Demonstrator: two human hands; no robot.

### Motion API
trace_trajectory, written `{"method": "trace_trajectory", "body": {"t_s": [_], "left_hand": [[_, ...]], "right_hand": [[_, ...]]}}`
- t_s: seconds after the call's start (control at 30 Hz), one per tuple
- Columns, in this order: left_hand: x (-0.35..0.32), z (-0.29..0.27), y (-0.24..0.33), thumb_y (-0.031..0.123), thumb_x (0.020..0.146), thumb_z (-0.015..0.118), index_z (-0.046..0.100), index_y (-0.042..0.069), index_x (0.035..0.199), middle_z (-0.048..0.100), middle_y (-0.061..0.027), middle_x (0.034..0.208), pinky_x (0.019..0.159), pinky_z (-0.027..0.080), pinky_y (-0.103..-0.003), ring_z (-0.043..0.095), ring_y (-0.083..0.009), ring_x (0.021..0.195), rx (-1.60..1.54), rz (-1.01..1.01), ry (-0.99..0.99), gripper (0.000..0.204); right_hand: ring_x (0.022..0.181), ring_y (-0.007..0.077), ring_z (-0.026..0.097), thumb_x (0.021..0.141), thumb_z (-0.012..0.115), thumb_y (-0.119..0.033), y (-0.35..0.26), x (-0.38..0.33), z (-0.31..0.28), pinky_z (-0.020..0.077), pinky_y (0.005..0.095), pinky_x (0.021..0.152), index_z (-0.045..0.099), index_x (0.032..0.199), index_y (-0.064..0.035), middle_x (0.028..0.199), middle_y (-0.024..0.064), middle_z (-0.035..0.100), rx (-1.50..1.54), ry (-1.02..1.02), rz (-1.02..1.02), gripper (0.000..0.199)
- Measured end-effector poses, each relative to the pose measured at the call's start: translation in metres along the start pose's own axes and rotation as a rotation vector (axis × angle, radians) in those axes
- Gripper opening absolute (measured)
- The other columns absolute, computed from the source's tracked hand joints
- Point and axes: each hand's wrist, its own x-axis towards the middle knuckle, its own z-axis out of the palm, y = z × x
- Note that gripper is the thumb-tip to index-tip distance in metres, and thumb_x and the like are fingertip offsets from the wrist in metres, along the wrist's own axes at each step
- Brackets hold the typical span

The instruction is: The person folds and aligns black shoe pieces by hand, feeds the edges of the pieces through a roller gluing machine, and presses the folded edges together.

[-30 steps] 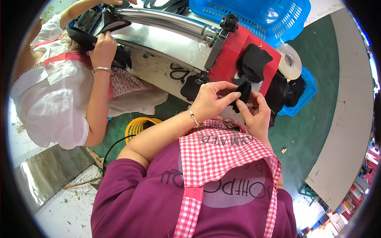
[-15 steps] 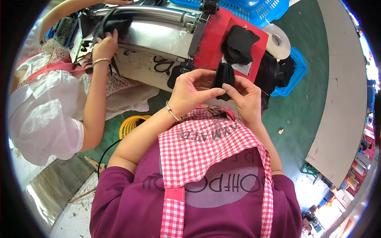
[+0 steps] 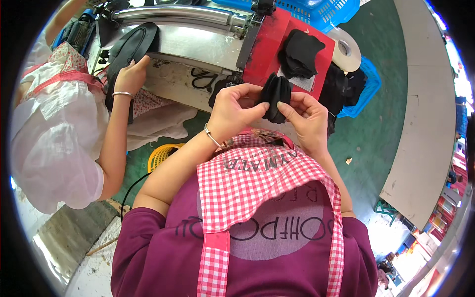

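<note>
My left hand [image 3: 232, 109] and my right hand [image 3: 307, 119] both grip a small stack of black fabric pieces [image 3: 275, 96], held upright in front of my chest. Thumbs press on its near side, with the edges fanned at the top. Just beyond it, a pile of black fabric pieces [image 3: 299, 52] lies on a red board [image 3: 269, 62]. A metal bracelet circles my left wrist.
A co-worker's hand [image 3: 131, 74] rests on a long black piece on the metal machine table [image 3: 198, 47] at the left. A white tape roll [image 3: 346, 49], a blue basket [image 3: 361, 96] of black parts, a yellow basket [image 3: 161, 156] and black scissors [image 3: 200, 79] lie around.
The view has shifted so my hands sit lower in the picture. The black pieces in my hands now stand fanned between both thumbs. The co-worker's hand has moved onto the long black piece.
</note>
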Motion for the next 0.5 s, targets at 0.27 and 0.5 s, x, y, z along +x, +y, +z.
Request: {"method": "trace_trajectory", "body": {"t_s": [0.27,0.5], "left_hand": [[-0.003,0.006,0.006,-0.002,0.085,0.067,0.063,-0.004,0.109,0.068,-0.0060,0.096,0.076,0.054,-0.023,0.065,-0.0085,0.086,-0.056,0.153,0.014,0.024],[0.000,0.008,0.016,0.004,0.083,0.072,0.071,-0.004,0.092,0.071,-0.0040,0.080,0.064,0.053,-0.020,0.065,-0.0053,0.072,0.363,0.117,0.019,0.012]], "right_hand": [[0.080,0.0092,0.065,0.085,0.071,-0.001,0.005,0.003,-0.002,0.0531,0.0240,0.074,0.065,0.105,0.0053,0.093,0.0075,0.070,0.073,0.012,0.007,0.022],[0.085,0.0103,0.066,0.084,0.071,0.001,0.002,0.002,-0.004,0.0535,0.0246,0.078,0.064,0.107,0.0053,0.095,0.0082,0.070,-0.013,-0.032,-0.012,0.024]]}}
